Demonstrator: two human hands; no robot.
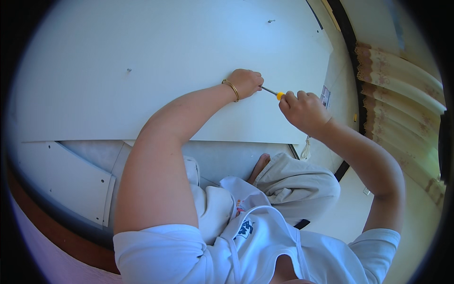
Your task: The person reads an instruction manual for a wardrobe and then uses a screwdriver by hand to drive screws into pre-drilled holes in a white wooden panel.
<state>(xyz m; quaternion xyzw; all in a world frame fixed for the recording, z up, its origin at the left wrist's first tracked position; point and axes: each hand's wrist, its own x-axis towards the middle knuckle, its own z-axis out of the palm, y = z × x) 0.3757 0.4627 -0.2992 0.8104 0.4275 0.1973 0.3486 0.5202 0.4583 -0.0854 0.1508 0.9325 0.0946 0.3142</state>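
A screwdriver [269,89] with a yellow handle end and a thin metal shaft slants over a large white panel [179,47]. My right hand [305,110] is wrapped round its handle. At the shaft's tip, my left hand [247,83] has its fingers bent together, resting on or just above the panel; whatever they pinch is hidden. One small metal screw [271,21] stands up from the panel's far right part, and another small metal fastener [129,70] sits in its left part.
A second white panel [71,180] with small holes lies at the lower left. Beyond the big panel's right edge are a coiled white cable [306,149], a small printed paper [325,96] and a patterned curtain [397,85]. My bent knee [307,184] is close to the near edge.
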